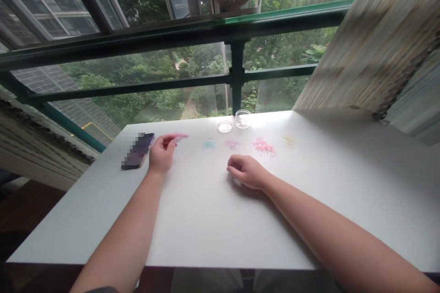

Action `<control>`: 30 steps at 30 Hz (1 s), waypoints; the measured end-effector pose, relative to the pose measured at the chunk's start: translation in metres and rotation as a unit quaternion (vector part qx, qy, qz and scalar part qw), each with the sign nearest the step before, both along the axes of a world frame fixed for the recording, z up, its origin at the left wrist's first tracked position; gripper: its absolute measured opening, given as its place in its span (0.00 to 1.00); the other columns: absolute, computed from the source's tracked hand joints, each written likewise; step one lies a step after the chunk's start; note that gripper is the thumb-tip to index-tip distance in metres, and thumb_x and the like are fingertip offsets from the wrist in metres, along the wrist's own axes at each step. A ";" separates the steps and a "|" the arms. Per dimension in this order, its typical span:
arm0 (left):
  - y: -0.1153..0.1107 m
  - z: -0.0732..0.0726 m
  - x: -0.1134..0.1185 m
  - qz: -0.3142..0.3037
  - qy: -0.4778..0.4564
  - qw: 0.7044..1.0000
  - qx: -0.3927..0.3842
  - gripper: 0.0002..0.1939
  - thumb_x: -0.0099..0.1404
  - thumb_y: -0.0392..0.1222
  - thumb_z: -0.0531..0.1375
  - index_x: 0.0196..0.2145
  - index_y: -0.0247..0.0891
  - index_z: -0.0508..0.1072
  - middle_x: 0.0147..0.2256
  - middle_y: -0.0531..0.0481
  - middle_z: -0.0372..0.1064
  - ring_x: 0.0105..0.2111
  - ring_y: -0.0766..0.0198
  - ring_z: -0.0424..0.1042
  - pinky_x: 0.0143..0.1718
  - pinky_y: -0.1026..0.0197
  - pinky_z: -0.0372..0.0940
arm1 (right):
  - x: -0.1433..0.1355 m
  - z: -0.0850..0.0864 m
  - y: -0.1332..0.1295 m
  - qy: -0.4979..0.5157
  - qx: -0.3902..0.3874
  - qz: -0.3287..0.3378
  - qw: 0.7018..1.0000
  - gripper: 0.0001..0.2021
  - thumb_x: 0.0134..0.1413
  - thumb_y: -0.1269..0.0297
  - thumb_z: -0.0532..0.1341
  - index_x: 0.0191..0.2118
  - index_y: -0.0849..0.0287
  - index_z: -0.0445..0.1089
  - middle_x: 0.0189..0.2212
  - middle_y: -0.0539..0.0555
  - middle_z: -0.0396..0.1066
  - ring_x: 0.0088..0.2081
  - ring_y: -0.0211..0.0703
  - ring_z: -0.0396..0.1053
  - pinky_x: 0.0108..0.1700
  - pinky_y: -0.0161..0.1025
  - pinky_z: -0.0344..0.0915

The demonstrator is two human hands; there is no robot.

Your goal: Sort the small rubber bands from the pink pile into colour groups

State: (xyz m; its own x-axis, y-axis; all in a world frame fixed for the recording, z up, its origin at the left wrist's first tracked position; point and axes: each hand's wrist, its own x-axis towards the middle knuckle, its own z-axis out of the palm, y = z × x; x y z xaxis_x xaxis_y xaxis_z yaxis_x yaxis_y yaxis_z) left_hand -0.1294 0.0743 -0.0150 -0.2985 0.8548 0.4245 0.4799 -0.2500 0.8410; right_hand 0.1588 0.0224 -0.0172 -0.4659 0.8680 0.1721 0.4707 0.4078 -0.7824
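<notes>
Pinching pale pink bands (pixel 180 137) at ten o'clock, the left hand (pixel 161 153) worked while the right hand (pixel 248 171) rested loosely curled, empty.

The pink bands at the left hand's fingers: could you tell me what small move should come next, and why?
Probably the left hand should lift the pink bands it touches and carry them toward the clear dish. Its fingers already reach that small pile, the other coloured piles lie sorted apart in a row, and the right hand rests curled on the white table, holding nothing visible.
</notes>
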 end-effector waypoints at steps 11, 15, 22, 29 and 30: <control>-0.052 0.017 0.143 -0.337 0.092 0.934 -0.078 0.08 0.58 0.44 0.58 0.34 0.39 0.70 0.32 0.48 0.72 0.31 0.63 0.72 0.33 0.62 0.67 | 0.022 0.008 -0.013 0.182 -0.155 -0.034 0.970 0.13 0.49 0.60 0.59 0.40 0.60 0.64 0.27 0.50 0.68 0.20 0.34 0.65 0.21 0.32 0.60; -0.051 0.012 0.155 -0.320 0.072 0.941 -0.086 0.08 0.57 0.44 0.59 0.33 0.38 0.70 0.31 0.48 0.73 0.31 0.63 0.72 0.32 0.63 0.66 | 0.031 -0.001 -0.015 0.175 -0.134 -0.097 0.971 0.10 0.50 0.58 0.58 0.29 0.60 0.63 0.20 0.48 0.65 0.17 0.32 0.60 0.20 0.32 0.57; -0.058 0.008 0.148 -0.328 0.083 0.937 -0.093 0.08 0.60 0.42 0.56 0.35 0.38 0.72 0.33 0.49 0.73 0.32 0.64 0.71 0.33 0.64 0.65 | 0.029 -0.005 -0.016 0.126 -0.054 -0.095 0.986 0.09 0.51 0.63 0.57 0.24 0.59 0.60 0.18 0.46 0.61 0.21 0.33 0.58 0.24 0.32 0.55; -0.061 0.006 0.147 -0.341 0.094 0.928 -0.118 0.06 0.60 0.40 0.55 0.33 0.37 0.69 0.30 0.51 0.70 0.29 0.67 0.68 0.31 0.66 0.63 | 0.028 -0.002 -0.020 0.127 -0.073 -0.095 0.985 0.07 0.50 0.66 0.56 0.23 0.59 0.60 0.19 0.46 0.61 0.22 0.33 0.58 0.24 0.32 0.55; -0.061 0.006 0.147 -0.342 0.093 0.927 -0.121 0.05 0.60 0.40 0.55 0.32 0.36 0.69 0.29 0.52 0.69 0.28 0.68 0.67 0.30 0.66 0.62 | 0.028 -0.001 -0.020 0.130 -0.080 -0.095 0.984 0.07 0.51 0.66 0.56 0.24 0.59 0.60 0.19 0.46 0.61 0.21 0.33 0.59 0.24 0.32 0.55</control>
